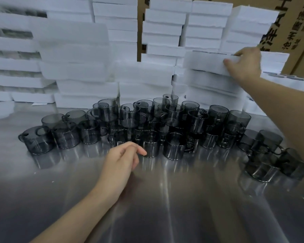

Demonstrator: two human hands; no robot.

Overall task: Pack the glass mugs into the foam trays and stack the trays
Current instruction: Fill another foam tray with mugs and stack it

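Several smoky grey glass mugs (153,127) stand crowded across the middle of a shiny metal table (165,199), some stacked on others. My right hand (244,64) grips the right end of a white foam tray (205,62) that lies on top of a stack of trays (214,88) at the back right; dark mug rims show in the tray's top. My left hand (123,160) hovers over the table just in front of the mugs, fingers loosely curled and holding nothing.
Tall stacks of white foam trays (77,55) fill the back of the table from left to right. Brown cardboard boxes (298,23) with printed characters stand behind them at the right. More filled trays (288,79) lie at the far right.
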